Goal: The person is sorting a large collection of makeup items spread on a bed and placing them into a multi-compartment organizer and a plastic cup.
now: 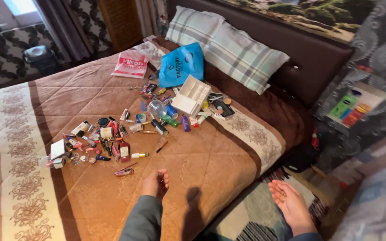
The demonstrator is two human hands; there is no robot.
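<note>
Bedroom, head view: brown quilted bedspread (pixel 202 165) with cream floral bands, plaid pillows (pixel 242 53) against a dark headboard. Left hand (pixel 156 182) hangs over the quilt, fingers loosely curled, gripping nothing. Right hand (pixel 289 203) is off the bed edge above a striped rug (pixel 255 218), palm up, open, empty. Nearest the left hand: a slim pink item (pixel 124 171), lying flat at the near edge of a dense cosmetics scatter (pixel 108 136). Risk, as judgement: small tubes sit close together on soft quilt; pressing the bedding nearby could roll them. White organiser box (pixel 192 96) and blue bag (pixel 180 64) lie farther back.
</note>
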